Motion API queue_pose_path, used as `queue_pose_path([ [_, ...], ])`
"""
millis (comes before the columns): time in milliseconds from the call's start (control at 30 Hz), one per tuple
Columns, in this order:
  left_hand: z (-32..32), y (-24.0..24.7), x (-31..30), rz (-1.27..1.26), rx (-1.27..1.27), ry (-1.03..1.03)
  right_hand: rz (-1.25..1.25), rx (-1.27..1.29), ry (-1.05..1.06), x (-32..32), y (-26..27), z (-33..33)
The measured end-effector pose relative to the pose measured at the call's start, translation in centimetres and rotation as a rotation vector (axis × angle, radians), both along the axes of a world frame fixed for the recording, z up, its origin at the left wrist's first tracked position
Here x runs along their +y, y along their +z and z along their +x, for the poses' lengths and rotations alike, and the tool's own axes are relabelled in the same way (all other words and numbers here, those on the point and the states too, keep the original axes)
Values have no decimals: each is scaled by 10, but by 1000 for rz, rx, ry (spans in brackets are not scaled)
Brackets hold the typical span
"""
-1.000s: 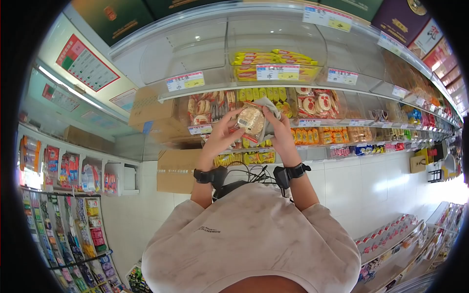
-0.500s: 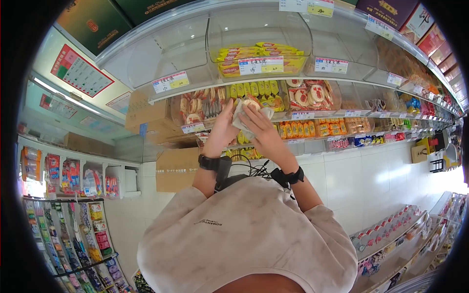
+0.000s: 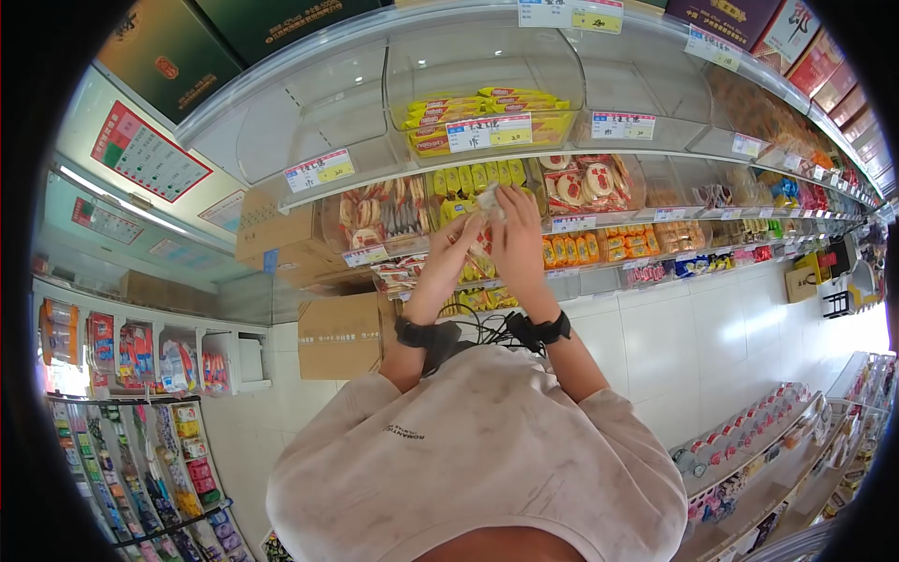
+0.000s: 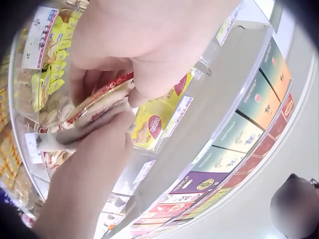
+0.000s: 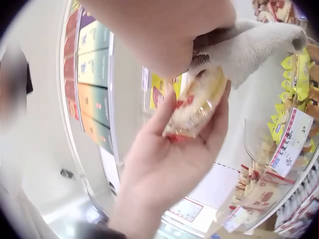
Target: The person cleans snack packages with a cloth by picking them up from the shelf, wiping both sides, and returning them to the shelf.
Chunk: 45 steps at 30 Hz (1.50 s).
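Observation:
My left hand (image 3: 449, 251) grips a clear-wrapped rice cracker pack (image 5: 197, 109) with red print between thumb and fingers. My right hand (image 3: 517, 232) holds a greyish-white cloth (image 5: 256, 52) against the pack, its fingers folded over the cloth. Both hands are close together in front of the middle snack shelf. In the left wrist view, the cracker pack (image 4: 107, 94) is seen edge-on, with the cloth (image 4: 75, 137) along its side. Part of the pack is hidden by the fingers.
Yellow wafer packs (image 3: 487, 108) fill a clear bin above the hands. Red-and-white cracker packs (image 3: 590, 183) sit in a bin to the right, others to the left. Orange packs (image 3: 571, 249) line the shelf below. A cardboard box (image 3: 342, 337) stands at lower left.
The pack, first face-up between both hands, was covered by the cloth under the right hand and is now turned edgewise. The right hand's fingers have folded around the cloth at its edge.

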State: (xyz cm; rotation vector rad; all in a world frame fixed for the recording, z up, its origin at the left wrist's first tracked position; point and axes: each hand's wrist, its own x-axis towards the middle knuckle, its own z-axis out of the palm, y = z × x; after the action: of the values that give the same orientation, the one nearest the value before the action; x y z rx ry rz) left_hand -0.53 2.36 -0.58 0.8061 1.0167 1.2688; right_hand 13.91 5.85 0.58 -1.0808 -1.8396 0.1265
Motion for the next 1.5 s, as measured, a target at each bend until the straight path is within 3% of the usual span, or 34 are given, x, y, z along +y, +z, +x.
queue_pose_path([
  [33,0,1,-3,53,98,-43,-209,170,101,6,-4,6],
  [100,-1,7,-8,40,-12,-44,-637,511,299,10,-12,18],
  [200,-7,14,-8,7,-24,0,-1078,594,439,2,12,39],
  [300,-12,22,-9,-35,41,2,-998,681,557,-6,1,36],
  [433,-7,29,-9,172,276,13,-921,888,468,-7,-6,35],
  [500,-10,19,-5,141,267,6,-867,1095,394,-5,-4,31],
  [600,-14,16,-5,122,262,-40,-914,1139,417,-7,0,40],
  [700,-17,30,-9,102,340,-146,-981,1077,424,-7,-1,49],
  [833,-27,22,-3,102,491,-197,-886,606,457,-13,-2,53],
  [900,-27,15,0,182,504,-77,-768,421,432,-13,-6,52],
  [933,-25,11,2,224,509,-18,-736,447,373,-13,-6,50],
  [1033,-10,1,3,79,580,149,-568,408,243,-18,1,39],
  [1100,-5,8,3,-32,78,40,-358,234,206,-23,8,33],
  [1133,-3,14,3,-85,-175,-18,-301,172,286,-26,8,29],
  [1200,-1,17,2,-65,-78,74,-190,48,442,-34,7,18],
  [1333,-14,7,-2,-136,205,120,-182,-46,341,-44,2,-10],
  [1433,-25,3,-4,-112,415,32,-219,-15,280,-38,0,-25],
  [1500,-19,-3,-8,1,404,87,-253,-33,237,-31,-6,-31],
])
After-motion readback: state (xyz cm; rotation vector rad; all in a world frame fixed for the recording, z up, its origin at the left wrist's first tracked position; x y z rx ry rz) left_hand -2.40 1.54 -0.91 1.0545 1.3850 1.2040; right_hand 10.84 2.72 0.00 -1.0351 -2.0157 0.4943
